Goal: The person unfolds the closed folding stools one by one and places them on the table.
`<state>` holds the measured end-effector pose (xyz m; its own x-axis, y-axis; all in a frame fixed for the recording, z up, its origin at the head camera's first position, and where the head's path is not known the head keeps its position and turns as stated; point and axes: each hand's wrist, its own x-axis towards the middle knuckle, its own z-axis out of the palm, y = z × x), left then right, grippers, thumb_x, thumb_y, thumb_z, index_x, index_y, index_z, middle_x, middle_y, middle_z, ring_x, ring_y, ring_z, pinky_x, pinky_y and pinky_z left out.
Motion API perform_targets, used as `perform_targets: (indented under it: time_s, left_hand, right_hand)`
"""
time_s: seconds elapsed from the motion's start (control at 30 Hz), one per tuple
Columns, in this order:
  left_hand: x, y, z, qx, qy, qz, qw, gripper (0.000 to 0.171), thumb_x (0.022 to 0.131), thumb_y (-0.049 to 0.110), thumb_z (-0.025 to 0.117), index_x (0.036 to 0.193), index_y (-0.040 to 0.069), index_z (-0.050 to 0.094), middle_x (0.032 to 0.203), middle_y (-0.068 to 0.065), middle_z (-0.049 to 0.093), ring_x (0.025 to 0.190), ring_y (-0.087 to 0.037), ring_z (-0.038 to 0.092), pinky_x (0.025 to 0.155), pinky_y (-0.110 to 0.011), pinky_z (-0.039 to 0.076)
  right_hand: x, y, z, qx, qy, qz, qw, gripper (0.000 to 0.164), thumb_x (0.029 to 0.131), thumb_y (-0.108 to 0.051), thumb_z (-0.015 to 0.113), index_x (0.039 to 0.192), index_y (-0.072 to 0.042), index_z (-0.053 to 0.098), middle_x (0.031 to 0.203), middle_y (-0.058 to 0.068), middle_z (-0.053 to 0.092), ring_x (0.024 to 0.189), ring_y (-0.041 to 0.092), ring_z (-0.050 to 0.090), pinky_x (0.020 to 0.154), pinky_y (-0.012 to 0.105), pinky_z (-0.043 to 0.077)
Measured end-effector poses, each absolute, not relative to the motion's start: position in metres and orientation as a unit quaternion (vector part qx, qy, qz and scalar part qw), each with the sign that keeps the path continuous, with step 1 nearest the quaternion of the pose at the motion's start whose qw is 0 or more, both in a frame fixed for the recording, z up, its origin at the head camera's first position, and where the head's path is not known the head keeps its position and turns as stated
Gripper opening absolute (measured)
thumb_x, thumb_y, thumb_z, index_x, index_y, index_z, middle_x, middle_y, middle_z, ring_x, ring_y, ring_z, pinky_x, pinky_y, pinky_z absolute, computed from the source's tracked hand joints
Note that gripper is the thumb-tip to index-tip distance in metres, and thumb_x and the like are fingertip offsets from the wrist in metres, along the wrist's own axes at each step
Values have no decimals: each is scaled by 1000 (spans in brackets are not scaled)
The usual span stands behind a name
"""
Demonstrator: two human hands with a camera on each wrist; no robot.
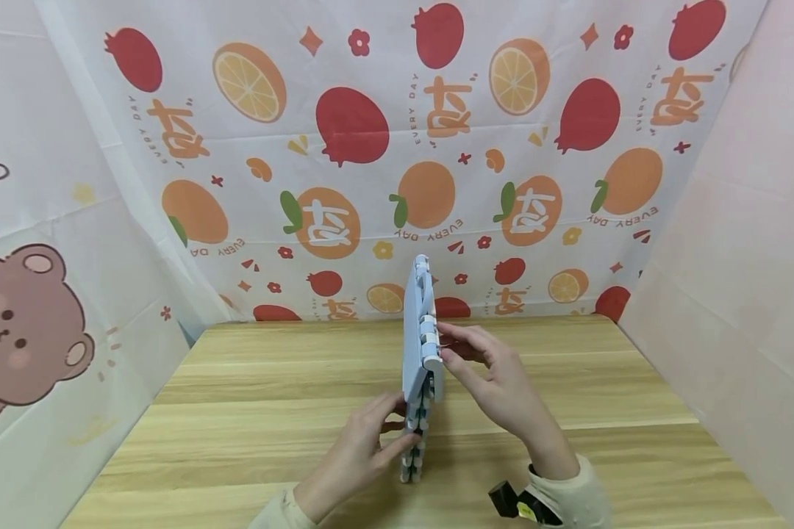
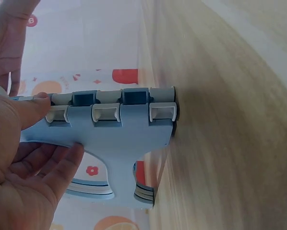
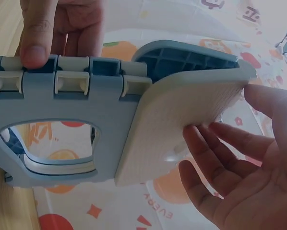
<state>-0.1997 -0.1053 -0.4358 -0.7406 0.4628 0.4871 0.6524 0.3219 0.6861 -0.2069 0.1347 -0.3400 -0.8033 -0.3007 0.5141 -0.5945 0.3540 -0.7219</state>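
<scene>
A blue and white plastic folding stool [image 1: 412,338] stands on edge on the table, narrow side toward me. Its legs are folded together, and hinge knuckles run along their edge. My left hand [image 1: 360,437] grips the lower leg section, thumb on the hinge row and fingers at the cut-out in the leg panel [image 2: 126,136]. On the upper right is my right hand [image 1: 503,375], its thumb at the edge of the white top panel [image 3: 196,100] and curled fingertips against its face. That panel is tilted out from the legs in the right wrist view.
The wood-grain table [image 1: 238,411] reaches back to a fruit-print cloth [image 1: 370,206]. Pale cloth walls stand at both sides, the left one with a printed bear [image 1: 33,323]. A black strap device [image 1: 536,507] is on the right wrist.
</scene>
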Motion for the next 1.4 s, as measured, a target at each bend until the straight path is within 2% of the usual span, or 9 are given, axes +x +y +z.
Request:
perform_targets:
  time_s: [0.17, 0.4, 0.6, 0.73, 0.9, 1.07, 1.13, 1.4]
  left_hand:
    - [-200, -105, -436, -335, -807, -477, 91, 49, 96, 8, 80, 142, 7, 61, 125, -8, 72, 113, -27, 73, 93, -40, 66]
    - [-200, -105, -438, -323, -809, -485, 82, 50, 96, 8, 80, 143, 7, 61, 126, -9, 71, 113, -28, 73, 95, -38, 66]
    - [-201, -106, -439, -313, -806, -497, 72, 50, 97, 10, 80, 143, 8, 60, 126, -8, 71, 114, -30, 72, 96, -33, 64]
    - [-201, -107, -439, -309, -806, -499, 68, 50, 98, 13, 79, 144, 10, 60, 128, -7, 71, 115, -30, 71, 97, -32, 64]
    - [-203, -108, -439, -319, -806, -494, 70, 47, 98, 15, 78, 142, 12, 61, 127, -7, 71, 115, -27, 72, 97, -33, 64]
    - [-204, -108, -440, -333, -809, -478, 84, 46, 97, 15, 79, 140, 12, 62, 127, -6, 72, 115, -25, 73, 96, -37, 65]
    - [-204, -109, -442, -340, -814, -462, 96, 47, 96, 13, 81, 139, 11, 63, 126, -6, 74, 115, -24, 73, 94, -38, 66]
    - [-207, -110, -445, -362, -832, -395, 144, 49, 87, 11, 89, 131, 7, 68, 122, -8, 78, 109, -24, 76, 86, -40, 68]
  right_hand:
    - [-210, 142, -341, 299, -816, 481, 115, 42, 107, -19, 67, 149, -12, 63, 133, 3, 74, 119, 20, 73, 103, 33, 61]
    - [-216, 153, -345, 320, -827, 463, 14, 49, 106, -25, 70, 152, -11, 60, 142, 4, 72, 121, 22, 73, 105, 38, 60]
    - [-224, 156, -354, 314, -825, 466, -56, 61, 104, -30, 74, 158, -10, 53, 135, 4, 74, 123, 26, 72, 109, 47, 58]
    - [-229, 153, -362, 304, -828, 462, -92, 61, 99, -32, 79, 152, -9, 58, 129, 2, 76, 121, 25, 72, 107, 41, 59]
    - [-231, 146, -367, 301, -835, 448, -104, 45, 99, -35, 80, 136, -11, 71, 122, -1, 78, 114, 17, 73, 103, 39, 60]
    - [-234, 142, -373, 301, -838, 444, -99, 34, 99, -33, 80, 125, -13, 75, 114, -4, 79, 107, 13, 74, 97, 31, 60]
    - [-236, 140, -377, 305, -838, 441, -103, 32, 98, -33, 81, 124, -14, 76, 112, -5, 80, 104, 12, 74, 95, 27, 60]
    - [-240, 134, -386, 315, -835, 437, -113, 32, 97, -29, 82, 124, -15, 76, 112, -4, 81, 99, 9, 75, 94, 27, 60]
